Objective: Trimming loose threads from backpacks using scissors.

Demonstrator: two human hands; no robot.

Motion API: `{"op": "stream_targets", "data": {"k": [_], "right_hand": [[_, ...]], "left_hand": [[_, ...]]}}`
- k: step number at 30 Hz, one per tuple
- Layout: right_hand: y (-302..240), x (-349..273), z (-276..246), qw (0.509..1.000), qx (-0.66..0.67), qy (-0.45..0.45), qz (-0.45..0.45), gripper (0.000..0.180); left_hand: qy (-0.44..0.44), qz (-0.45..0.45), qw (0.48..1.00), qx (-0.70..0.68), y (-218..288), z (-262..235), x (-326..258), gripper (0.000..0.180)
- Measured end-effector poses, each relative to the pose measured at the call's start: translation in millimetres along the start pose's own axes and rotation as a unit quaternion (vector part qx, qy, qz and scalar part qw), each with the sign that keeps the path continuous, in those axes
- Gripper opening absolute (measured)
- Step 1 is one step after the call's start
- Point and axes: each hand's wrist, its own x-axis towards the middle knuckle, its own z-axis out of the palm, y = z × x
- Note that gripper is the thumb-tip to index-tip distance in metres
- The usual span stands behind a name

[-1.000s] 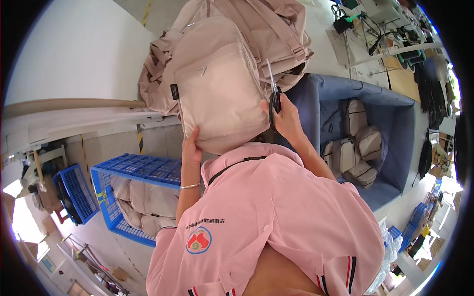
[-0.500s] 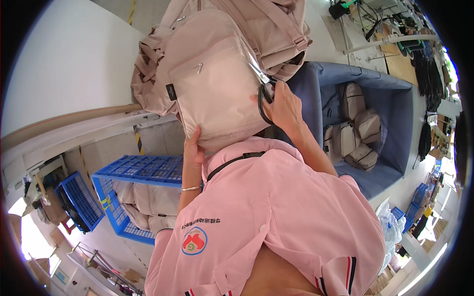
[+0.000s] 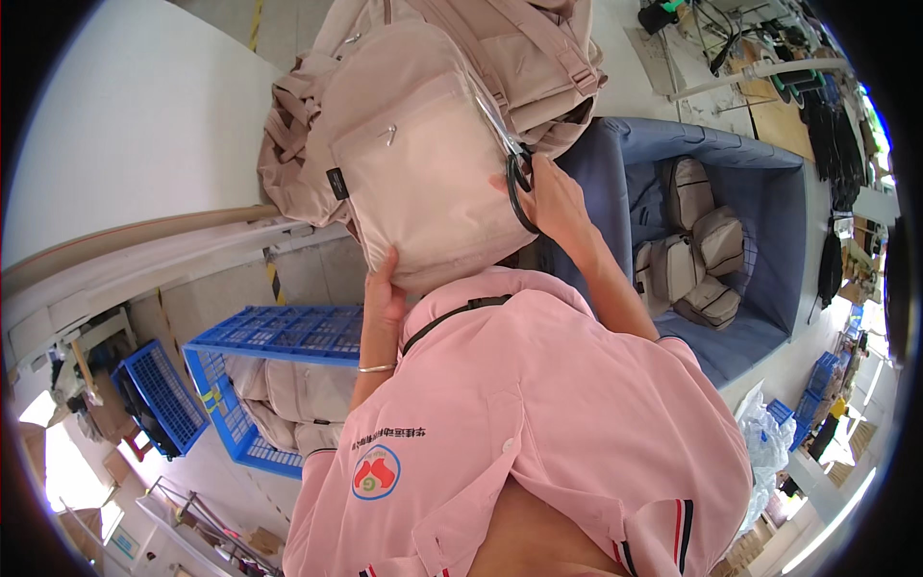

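A beige-pink backpack [image 3: 433, 183] lies in front of me, its small zip pull and black side label facing up. My left hand [image 3: 386, 293] grips its lower left corner, with the thumb on top and the other fingers hidden beneath. In my right hand [image 3: 556, 204] is a pair of scissors [image 3: 520, 192] with black handles. Their metal blades point away from me along the bag's right edge, and the fingers of that hand also rest against the fabric. Whether the blades touch a thread there is too small to tell.
More beige-pink backpacks [image 3: 538, 67] are heaped behind. To the right stands a blue-grey fabric bin [image 3: 769, 240] holding several small bags. A blue plastic crate [image 3: 279, 322] with folded bags is at the lower left. A white table [image 3: 135, 135] extends to the left.
The scissor blades look closer together and lie flatter along the bag's right edge. My right hand has shifted slightly, and the backpack has moved a little to the right at its near end.
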Motion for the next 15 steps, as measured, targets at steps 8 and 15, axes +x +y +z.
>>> {"op": "stream_targets", "data": {"k": [8,15], "right_hand": [[-17.2,19.2,-5.3,0.997,0.009,-0.063,0.05,0.064],[-11.8,5.1,6.3,0.999,0.004,0.002,0.037,0.059]], "left_hand": [[-0.007,-0.01,1.0,0.013,-1.3,-3.1,-3.2,0.054],[-0.08,-0.141,0.836,0.525,62.1,-6.6,-17.4,0.043]]}}
